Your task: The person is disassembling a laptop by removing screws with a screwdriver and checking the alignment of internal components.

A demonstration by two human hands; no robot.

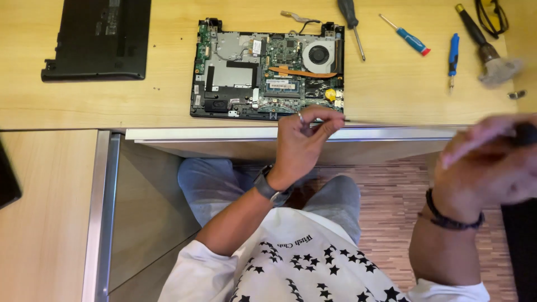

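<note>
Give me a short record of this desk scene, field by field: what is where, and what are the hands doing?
Surface: light wooden desk
Centre: opened black laptop base with bare circuit boards and round fan
Far left: detached black plastic bottom cover
Tools: black-handled screwdriver, two blue screwdrivers, bristle brush
Left hand: fingertips pinched at laptop's near edge
Right hand: blurred, gripping a dark handle

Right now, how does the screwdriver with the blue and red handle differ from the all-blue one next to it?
The blue and red screwdriver lies slanted, its handle toward the lower right; the all-blue screwdriver lies almost straight, tip toward the table edge. The first shows a long bare shaft; the second is mostly handle, with a short tip. Both lie untouched on the wooden table, right of the opened laptop.
</note>
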